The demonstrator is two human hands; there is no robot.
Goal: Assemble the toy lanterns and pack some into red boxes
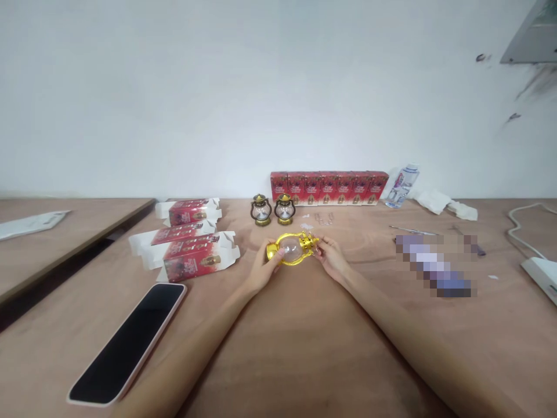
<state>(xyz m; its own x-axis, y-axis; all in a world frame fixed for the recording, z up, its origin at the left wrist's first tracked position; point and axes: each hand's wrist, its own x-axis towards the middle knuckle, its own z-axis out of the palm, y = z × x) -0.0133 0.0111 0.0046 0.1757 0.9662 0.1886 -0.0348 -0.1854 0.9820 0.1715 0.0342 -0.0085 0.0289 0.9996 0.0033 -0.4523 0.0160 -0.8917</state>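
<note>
A small gold lantern [292,249] with a clear globe lies sideways between my hands, just above the wooden table. My left hand [263,268] is closed round its base, the thumb resting on the globe. At the lantern's top end, the fingers of my right hand [331,258] pinch the tip; a thin wire-like piece seems to be there, too small to make out. Beyond them stand two dark bronze lanterns, one on the left [261,210] and one on the right [285,209], both upright. Small wire handles [324,219] lie on the table behind my right hand.
Against the wall stands a row of red boxes [329,187], with a clear bottle [402,186] and crumpled tissues [435,201] beside it. Opened red cartons [195,255] and a phone [128,342] lie to the left. At right are tweezers [411,230], a blurred-out item [433,265] and a white cable [517,223].
</note>
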